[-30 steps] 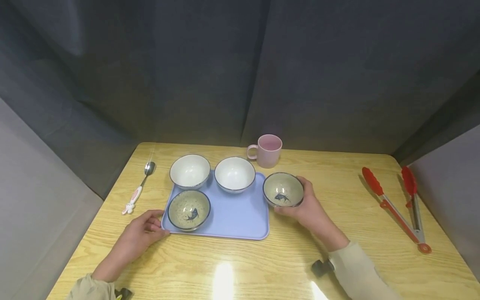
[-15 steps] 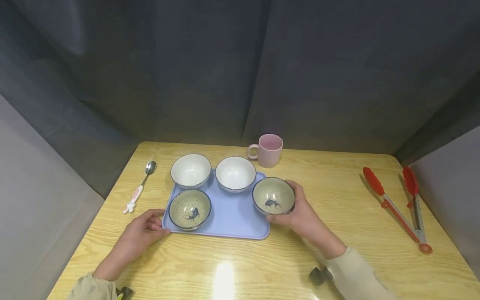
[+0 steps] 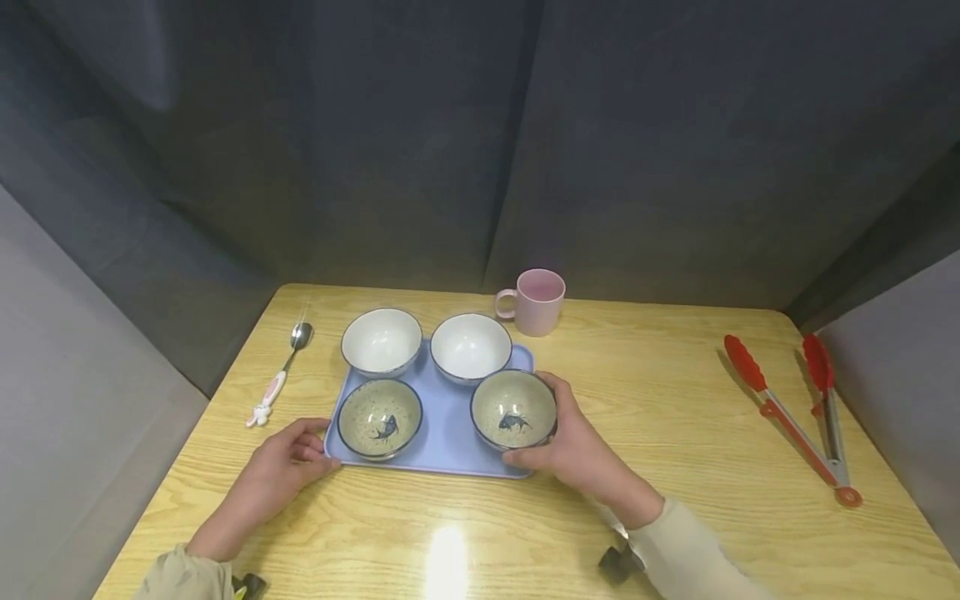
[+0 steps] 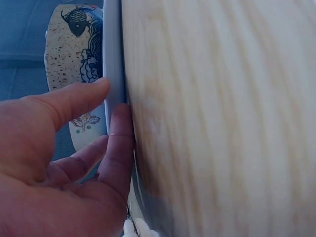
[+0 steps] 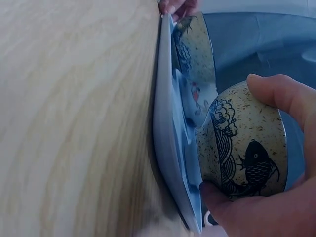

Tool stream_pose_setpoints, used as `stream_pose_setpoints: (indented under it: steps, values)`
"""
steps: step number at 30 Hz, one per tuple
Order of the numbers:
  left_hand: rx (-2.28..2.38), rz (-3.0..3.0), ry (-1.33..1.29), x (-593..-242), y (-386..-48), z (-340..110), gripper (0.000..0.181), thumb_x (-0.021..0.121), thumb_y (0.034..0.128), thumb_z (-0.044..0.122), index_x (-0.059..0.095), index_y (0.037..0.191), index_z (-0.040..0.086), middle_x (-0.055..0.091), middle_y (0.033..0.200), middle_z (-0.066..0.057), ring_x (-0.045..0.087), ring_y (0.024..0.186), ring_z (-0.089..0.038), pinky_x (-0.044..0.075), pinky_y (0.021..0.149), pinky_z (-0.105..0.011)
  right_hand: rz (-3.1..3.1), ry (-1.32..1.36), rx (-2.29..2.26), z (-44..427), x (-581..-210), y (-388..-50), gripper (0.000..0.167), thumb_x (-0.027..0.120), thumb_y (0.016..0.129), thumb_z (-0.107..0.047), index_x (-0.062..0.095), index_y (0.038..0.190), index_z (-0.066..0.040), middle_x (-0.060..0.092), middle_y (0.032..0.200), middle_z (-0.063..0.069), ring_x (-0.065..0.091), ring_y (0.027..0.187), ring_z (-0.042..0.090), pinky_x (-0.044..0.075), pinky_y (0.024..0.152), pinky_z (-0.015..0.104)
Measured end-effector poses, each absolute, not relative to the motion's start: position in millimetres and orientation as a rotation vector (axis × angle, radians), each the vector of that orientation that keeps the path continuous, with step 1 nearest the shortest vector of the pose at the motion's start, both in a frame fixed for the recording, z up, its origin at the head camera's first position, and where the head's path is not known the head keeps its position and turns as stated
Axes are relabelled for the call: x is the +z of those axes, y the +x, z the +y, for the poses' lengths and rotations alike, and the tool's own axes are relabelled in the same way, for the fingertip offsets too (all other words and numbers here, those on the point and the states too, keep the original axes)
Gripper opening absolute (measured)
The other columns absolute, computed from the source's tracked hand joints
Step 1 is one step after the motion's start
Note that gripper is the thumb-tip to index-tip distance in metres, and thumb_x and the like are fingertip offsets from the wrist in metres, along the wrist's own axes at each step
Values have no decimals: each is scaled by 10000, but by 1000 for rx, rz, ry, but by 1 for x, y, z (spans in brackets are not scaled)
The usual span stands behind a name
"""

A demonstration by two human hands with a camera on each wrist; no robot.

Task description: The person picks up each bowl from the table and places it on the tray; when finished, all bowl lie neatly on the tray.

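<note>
My right hand (image 3: 573, 450) grips a speckled beige bowl (image 3: 513, 408) with a dark fish drawn inside. Thumb and fingers lie around its right side, over the front right of the blue tray (image 3: 447, 446). In the right wrist view the bowl's foot (image 5: 207, 155) is close to the tray; whether it touches, I cannot tell. My left hand (image 3: 281, 467) holds the tray's front left corner, thumb and fingers at its rim (image 4: 114, 64). A matching fish bowl (image 3: 379, 419) sits at the front left of the tray. Two white bowls (image 3: 382, 342) (image 3: 471, 347) stand along its back.
Behind the tray is a pink mug (image 3: 538, 302). To the left lies a spoon (image 3: 276, 385) with a white rabbit handle. Red-tipped tongs (image 3: 797, 433) lie spread at the right of the wooden table (image 3: 360, 542). A dark curtain (image 3: 405, 150) hangs behind.
My right hand has carried the fish bowl left and slightly forward toward me, from the tray's right edge to over its front right part. My left hand has stayed at the tray corner.
</note>
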State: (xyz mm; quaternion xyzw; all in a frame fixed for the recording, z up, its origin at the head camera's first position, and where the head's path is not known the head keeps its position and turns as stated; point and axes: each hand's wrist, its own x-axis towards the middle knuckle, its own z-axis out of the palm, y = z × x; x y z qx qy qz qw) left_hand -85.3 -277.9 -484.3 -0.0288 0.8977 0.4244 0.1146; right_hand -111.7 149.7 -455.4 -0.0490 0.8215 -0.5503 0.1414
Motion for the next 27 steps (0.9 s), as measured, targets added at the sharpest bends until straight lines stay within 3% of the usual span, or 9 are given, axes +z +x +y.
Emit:
stream_pose_setpoints:
  steps: [13, 27]
  values:
    - [1257, 2629, -86, -486, -86, -279, 682, 902, 958, 171, 597, 1534, -28, 730, 1156, -99, 702, 1008, -154, 570, 789, -211, 2273, -130, -1653, 122, -466, -108, 1295, 1062, 717, -165, 252, 1728, -197, 411, 1728, 184, 425, 1613, 400, 276, 1369, 655]
    - [1276, 2613, -96, -487, -86, -279, 677, 902, 959, 172, 600, 1533, -23, 721, 1162, -101, 694, 1009, -156, 569, 787, -212, 2284, -214, -1659, 101, -473, -106, 1304, 1061, 719, -188, 243, 1734, -137, 421, 1715, 209, 411, 1626, 408, 276, 1361, 676]
